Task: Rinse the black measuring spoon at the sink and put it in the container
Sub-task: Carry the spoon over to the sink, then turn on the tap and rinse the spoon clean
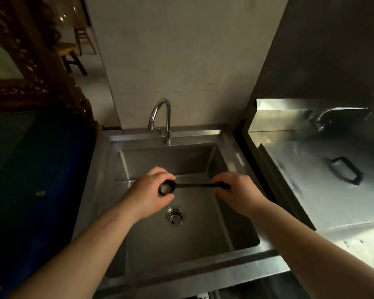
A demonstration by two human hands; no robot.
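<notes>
Spoon point(194, 185): frame centre, level over the sink point(203, 229). My left hand point(148, 190) curled round its bowl, thumb pressed inside; my right hand point(235, 190) pinching the handle end. Both forearms outstretched.

The sink point(203, 258) sits in the middle, its drain point(175, 215) on the basin floor toward the near side. The faucet point(162, 117) stands on the back rim, against the wall point(181, 50) behind. Over the basin, just behind the drain, the measuring spoon point(194, 186) lies crosswise between the left hand point(148, 192) at its bowl end and the right hand point(238, 190) at its handle end. The desk point(324, 186) adjoins the sink's right side. A stool point(70, 56) stands far back left.
</notes>
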